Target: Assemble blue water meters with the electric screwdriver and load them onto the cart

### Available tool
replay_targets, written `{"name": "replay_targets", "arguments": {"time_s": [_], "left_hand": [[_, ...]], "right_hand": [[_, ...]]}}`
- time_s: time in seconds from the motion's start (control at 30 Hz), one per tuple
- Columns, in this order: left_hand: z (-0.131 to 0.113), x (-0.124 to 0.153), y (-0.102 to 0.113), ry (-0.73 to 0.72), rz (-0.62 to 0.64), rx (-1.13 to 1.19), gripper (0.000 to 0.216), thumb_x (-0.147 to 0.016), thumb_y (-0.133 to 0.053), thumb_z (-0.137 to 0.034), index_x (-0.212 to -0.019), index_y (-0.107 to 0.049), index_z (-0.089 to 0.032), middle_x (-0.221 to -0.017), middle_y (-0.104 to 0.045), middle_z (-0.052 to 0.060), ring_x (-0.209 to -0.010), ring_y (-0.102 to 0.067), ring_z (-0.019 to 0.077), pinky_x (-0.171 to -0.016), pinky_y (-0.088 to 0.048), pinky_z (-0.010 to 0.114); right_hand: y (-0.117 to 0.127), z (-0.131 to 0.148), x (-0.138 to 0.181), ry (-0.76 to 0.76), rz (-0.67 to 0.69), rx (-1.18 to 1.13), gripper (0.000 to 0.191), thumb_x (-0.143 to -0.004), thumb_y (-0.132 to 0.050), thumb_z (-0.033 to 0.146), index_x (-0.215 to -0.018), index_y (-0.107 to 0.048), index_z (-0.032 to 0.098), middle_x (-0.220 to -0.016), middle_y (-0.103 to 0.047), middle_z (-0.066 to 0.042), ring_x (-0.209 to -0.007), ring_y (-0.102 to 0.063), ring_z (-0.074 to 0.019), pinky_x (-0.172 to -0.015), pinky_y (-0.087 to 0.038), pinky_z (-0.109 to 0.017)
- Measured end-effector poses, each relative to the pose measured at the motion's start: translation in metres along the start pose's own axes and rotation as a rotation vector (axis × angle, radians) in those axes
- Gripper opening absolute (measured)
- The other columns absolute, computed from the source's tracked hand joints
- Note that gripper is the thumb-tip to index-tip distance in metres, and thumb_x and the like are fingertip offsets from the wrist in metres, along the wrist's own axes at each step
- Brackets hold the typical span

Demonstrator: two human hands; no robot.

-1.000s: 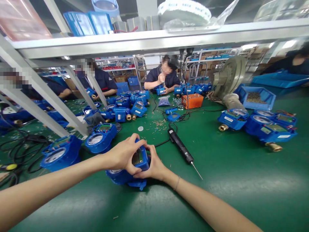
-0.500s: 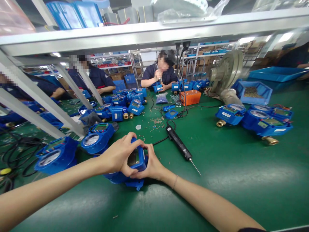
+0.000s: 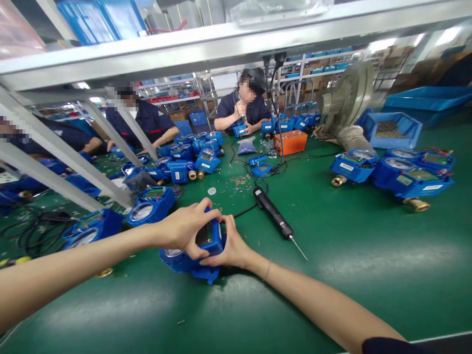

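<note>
A blue water meter point(image 3: 177, 263) rests on the green bench right in front of me, its display window partly covered by my fingers. My left hand point(image 3: 188, 228) reaches over the meter from the left, thumb and fingers closed around the display housing. From the right, my right hand point(image 3: 236, 246) grips the same housing, its thumb at the near edge and fingers at the far side. Beyond my right hand lies a black electric screwdriver point(image 3: 273, 212), its bit pointing toward me. Small loose screws point(image 3: 239, 181) are scattered past the meter.
More blue meters stand at left point(image 3: 153, 204) and right point(image 3: 411, 177). A blue bin of screws point(image 3: 393, 132), a blower point(image 3: 348, 96) and an orange box point(image 3: 291, 142) sit farther back. Co-workers point(image 3: 245, 105) sit opposite. A metal shelf frame point(image 3: 221, 46) crosses above.
Both hands stay on the meter's housing, with only a slight shift of the fingers. The camera view has moved a little; the screwdriver lies where it was.
</note>
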State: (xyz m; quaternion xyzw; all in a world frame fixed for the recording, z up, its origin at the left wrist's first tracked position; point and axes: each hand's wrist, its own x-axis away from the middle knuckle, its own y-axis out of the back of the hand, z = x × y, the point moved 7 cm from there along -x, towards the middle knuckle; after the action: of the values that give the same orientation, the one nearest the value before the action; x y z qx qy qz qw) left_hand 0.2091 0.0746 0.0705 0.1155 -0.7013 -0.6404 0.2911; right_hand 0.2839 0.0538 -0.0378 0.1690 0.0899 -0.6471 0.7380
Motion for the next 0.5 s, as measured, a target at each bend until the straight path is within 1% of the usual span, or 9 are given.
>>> {"name": "replay_targets", "arguments": {"time_s": [0.1, 0.23, 0.33, 0.4, 0.5], "left_hand": [[0.000, 0.006, -0.002, 0.023, -0.037, 0.008, 0.075, -0.057, -0.073, -0.044, -0.124, -0.049, -0.021, -0.115, -0.042, 0.011, -0.094, -0.056, 0.0276, -0.070, -0.050, 0.034], [0.001, 0.013, -0.002, 0.028, -0.067, 0.004, 0.075, -0.059, -0.074, -0.046, -0.126, -0.049, -0.024, -0.120, -0.042, 0.010, -0.089, -0.058, 0.0256, -0.077, -0.049, 0.038], [0.002, 0.014, -0.001, 0.039, -0.056, 0.048, 0.075, -0.065, -0.071, -0.048, -0.131, -0.043, -0.026, -0.123, -0.042, 0.010, -0.096, -0.058, 0.0266, -0.082, -0.049, 0.039], [0.003, 0.013, -0.003, 0.049, -0.030, 0.058, 0.078, -0.066, -0.070, -0.049, -0.134, -0.041, -0.025, -0.122, -0.043, 0.011, -0.100, -0.057, 0.0286, -0.082, -0.049, 0.039], [0.001, 0.011, -0.006, 0.054, -0.007, 0.015, 0.077, -0.062, -0.073, -0.050, -0.130, -0.047, -0.025, -0.115, -0.045, 0.011, -0.096, -0.057, 0.0300, -0.080, -0.050, 0.041]], "right_hand": [[0.000, 0.002, 0.000, 0.008, 0.019, 0.026, 0.104, -0.040, -0.090, 0.051, -0.124, -0.036, 0.023, -0.118, -0.039, -0.006, -0.115, -0.043, -0.0258, -0.103, -0.041, -0.046], [0.000, 0.006, 0.000, 0.019, 0.030, 0.014, 0.105, -0.040, -0.091, 0.048, -0.125, -0.036, 0.023, -0.120, -0.038, -0.007, -0.116, -0.044, -0.0253, -0.105, -0.039, -0.045], [0.000, 0.006, -0.001, 0.016, 0.032, -0.018, 0.106, -0.041, -0.091, 0.046, -0.127, -0.036, 0.023, -0.120, -0.039, -0.006, -0.118, -0.044, -0.0253, -0.107, -0.038, -0.045], [0.000, 0.005, -0.002, 0.012, 0.046, -0.030, 0.106, -0.042, -0.091, 0.046, -0.128, -0.035, 0.023, -0.120, -0.040, -0.006, -0.118, -0.044, -0.0254, -0.107, -0.038, -0.045], [-0.002, 0.005, -0.003, 0.028, 0.083, -0.031, 0.105, -0.042, -0.092, 0.046, -0.127, -0.035, 0.023, -0.120, -0.040, -0.006, -0.119, -0.044, -0.0258, -0.105, -0.040, -0.045]]}}
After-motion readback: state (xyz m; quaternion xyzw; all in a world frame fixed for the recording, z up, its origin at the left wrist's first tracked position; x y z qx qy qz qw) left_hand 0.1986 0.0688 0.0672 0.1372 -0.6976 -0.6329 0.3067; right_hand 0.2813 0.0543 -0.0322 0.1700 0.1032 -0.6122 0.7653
